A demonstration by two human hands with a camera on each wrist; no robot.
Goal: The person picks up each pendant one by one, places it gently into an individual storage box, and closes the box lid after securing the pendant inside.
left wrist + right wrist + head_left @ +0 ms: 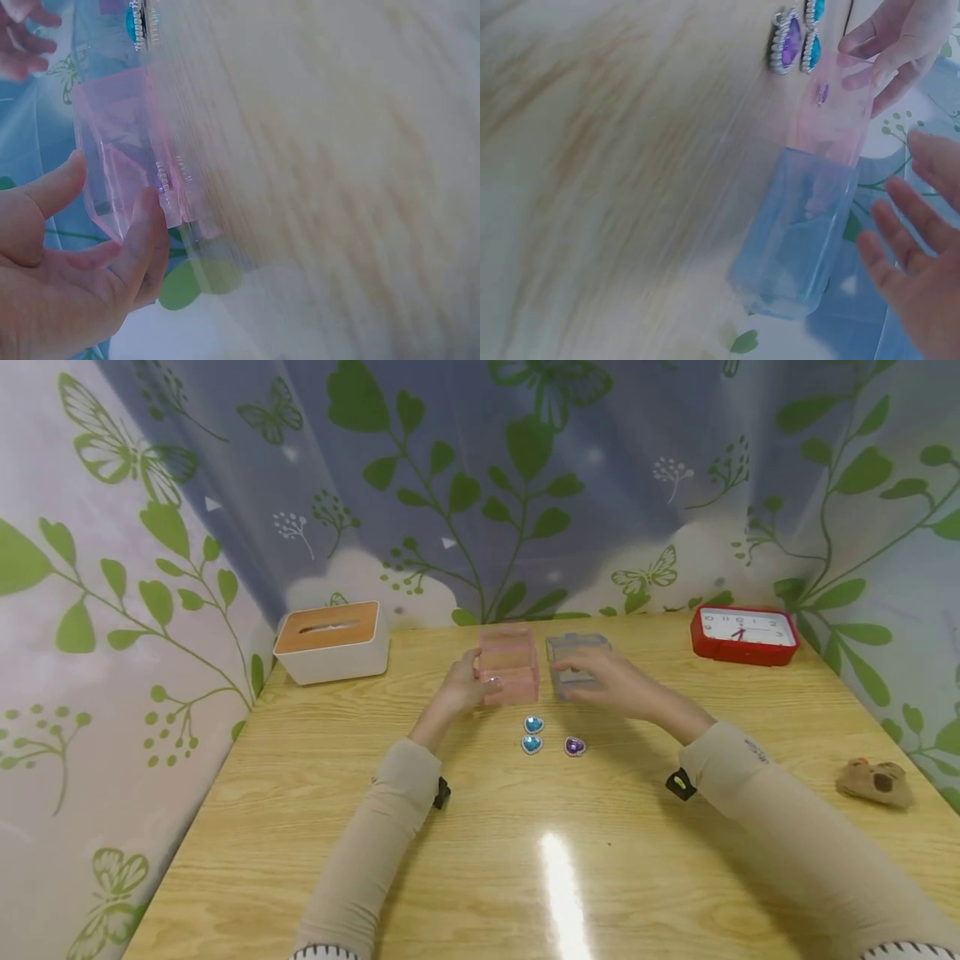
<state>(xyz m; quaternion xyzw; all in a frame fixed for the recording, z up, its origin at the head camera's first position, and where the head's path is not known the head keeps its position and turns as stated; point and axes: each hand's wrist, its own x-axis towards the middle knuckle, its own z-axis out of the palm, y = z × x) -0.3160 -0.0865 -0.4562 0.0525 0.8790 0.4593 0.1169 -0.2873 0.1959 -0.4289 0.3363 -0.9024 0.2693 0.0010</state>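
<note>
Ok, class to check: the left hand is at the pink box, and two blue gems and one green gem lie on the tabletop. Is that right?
Not quite: the head view shows that the third gem on the tabletop is purple, not green. The two blue gems and the left hand at the pink box stand as stated.

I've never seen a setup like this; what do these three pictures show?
No robot here, just a person's bare left hand and right hand. The wide picture comes from a camera worn on the head; the other two come from cameras on each wrist. On the wooden table lie two blue gems and a purple gem, with a white tissue box, a red clock and a brown plush farther off. The left hand holds a pink box with another purple gem inside. The right hand, at the blue box, seems to hold nothing.
</note>
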